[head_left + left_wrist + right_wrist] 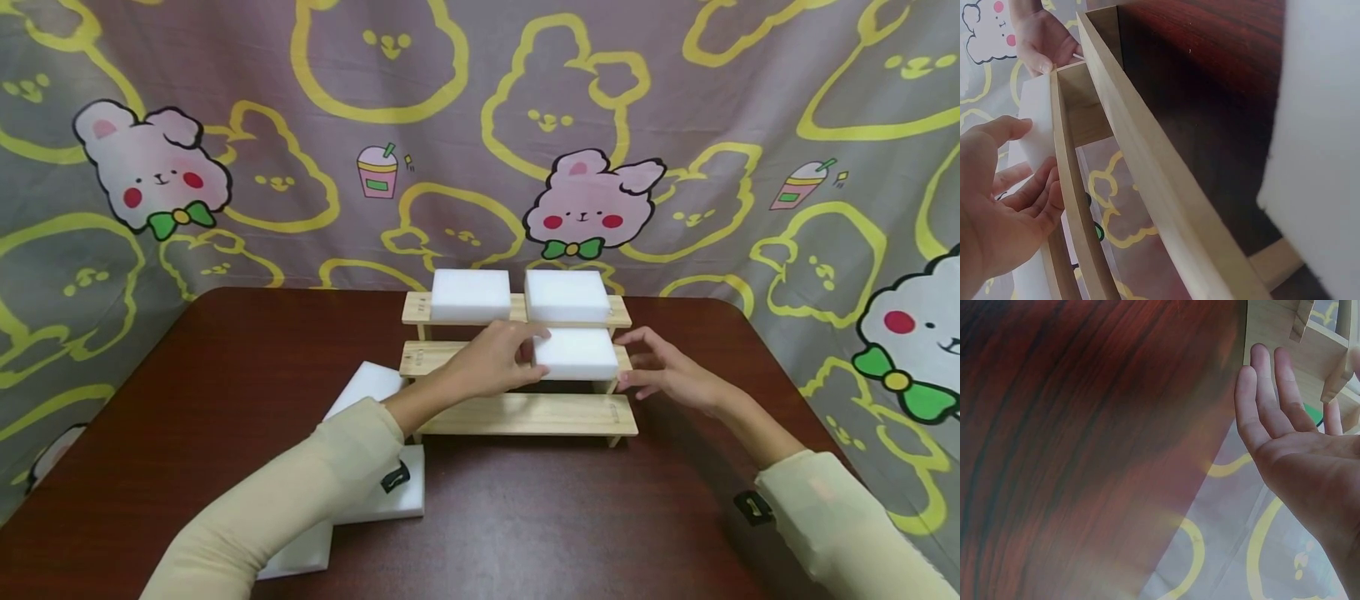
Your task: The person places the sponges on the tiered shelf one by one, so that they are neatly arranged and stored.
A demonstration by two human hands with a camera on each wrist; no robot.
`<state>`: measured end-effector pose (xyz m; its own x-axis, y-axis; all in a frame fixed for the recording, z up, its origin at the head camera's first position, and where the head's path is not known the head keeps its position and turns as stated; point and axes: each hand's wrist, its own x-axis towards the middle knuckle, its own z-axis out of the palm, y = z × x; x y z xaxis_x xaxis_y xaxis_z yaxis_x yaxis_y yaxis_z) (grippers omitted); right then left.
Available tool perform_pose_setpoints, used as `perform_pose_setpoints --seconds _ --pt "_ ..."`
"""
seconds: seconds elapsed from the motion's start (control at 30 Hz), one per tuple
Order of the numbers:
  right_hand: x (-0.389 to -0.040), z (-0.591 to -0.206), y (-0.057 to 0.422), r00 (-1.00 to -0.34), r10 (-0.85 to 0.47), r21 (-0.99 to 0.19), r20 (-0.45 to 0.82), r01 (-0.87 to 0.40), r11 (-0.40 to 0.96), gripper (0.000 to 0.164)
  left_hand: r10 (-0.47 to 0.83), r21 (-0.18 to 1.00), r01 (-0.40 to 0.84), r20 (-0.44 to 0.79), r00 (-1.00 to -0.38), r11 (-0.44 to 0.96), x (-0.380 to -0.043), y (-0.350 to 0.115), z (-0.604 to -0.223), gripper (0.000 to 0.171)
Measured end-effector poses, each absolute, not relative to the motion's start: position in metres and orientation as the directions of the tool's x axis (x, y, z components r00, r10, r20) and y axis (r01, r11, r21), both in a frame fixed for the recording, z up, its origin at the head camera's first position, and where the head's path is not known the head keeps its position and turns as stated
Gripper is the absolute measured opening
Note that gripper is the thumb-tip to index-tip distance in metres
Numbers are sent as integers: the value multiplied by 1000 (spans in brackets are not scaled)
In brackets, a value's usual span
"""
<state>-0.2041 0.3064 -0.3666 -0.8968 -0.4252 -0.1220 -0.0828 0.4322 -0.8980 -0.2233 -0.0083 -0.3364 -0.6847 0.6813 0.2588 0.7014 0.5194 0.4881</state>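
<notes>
A white foam block (577, 354) lies on the right part of the middle tier of a three-tier wooden stand (517, 415). My left hand (495, 358) pinches the block's left end, thumb at the front and a finger at the back corner. In the left wrist view, the thumb presses the block (1038, 125) while the other fingers bend beside the tier's edge. My right hand (675, 375) is at the block's right end, fingers loosely spread and the thumb close to it; contact there is hard to tell. Two more foam blocks, left (471, 292) and right (567, 293), sit on the top tier.
Several white foam pieces (367, 387) lie on the dark red-brown table (555, 500) left of the stand, partly hidden under my left forearm. Behind the table hangs a patterned curtain (450, 150). Both sleeves carry a small black clip (752, 507).
</notes>
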Motion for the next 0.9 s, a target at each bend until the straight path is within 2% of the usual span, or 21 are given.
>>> perform_pose_setpoints --seconds 0.33,0.9 --pt "-204 -366 306 -896 -430 -898 -112 -94 429 57 683 509 710 285 -673 487 -217 -22 -329 45" --pt "-203 -366 305 -896 -429 -895 -115 -94 437 59 614 523 645 263 -744 557 -201 -108 -320 34"
